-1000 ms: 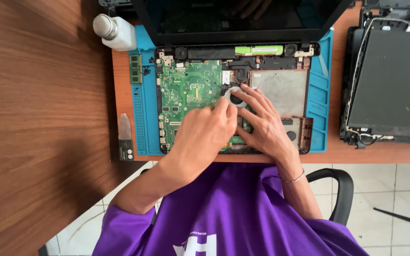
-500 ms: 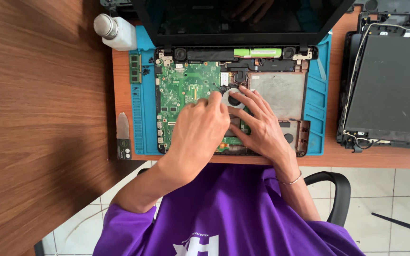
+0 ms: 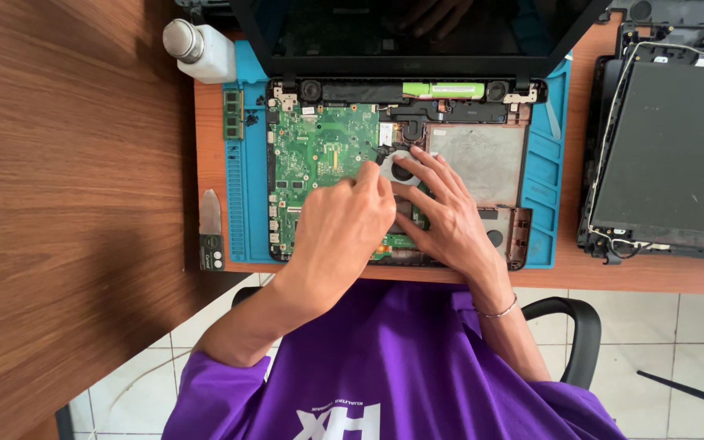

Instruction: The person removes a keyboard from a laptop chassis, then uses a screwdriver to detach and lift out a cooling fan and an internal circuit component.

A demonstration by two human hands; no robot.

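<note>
Left hand: the left hand [image 3: 344,232] lies curled over the green motherboard [image 3: 319,163], fingertips pinched together at the edge of the round cooling fan [image 3: 401,167]; whether a small part or tool sits in the pinch cannot be told
Right hand: the right hand [image 3: 442,216] lies flat with fingers spread, its fingertips touching the fan's rim and the board beside it; it presses rather than grips
Fan: it sits in the middle of the opened laptop base [image 3: 482,155], between the motherboard and the grey metal plate [image 3: 478,163]
Change: against a second ago both hands have crept slightly up toward the fan, and the left hand's fingers have closed tighter beside it; the fan itself has not shifted, so the work there looks unfinished, as a judgement
Base: the laptop base rests on a blue work mat [image 3: 242,195] on the desk [image 3: 213,163]
Nearby: a memory stick [image 3: 233,114] lies on the mat's left strip; a white bottle [image 3: 199,49] stands at its top corner; a metal pry tool [image 3: 210,228] lies just left of the mat; a second dismantled laptop [image 3: 670,155] sits well apart at the right
</note>
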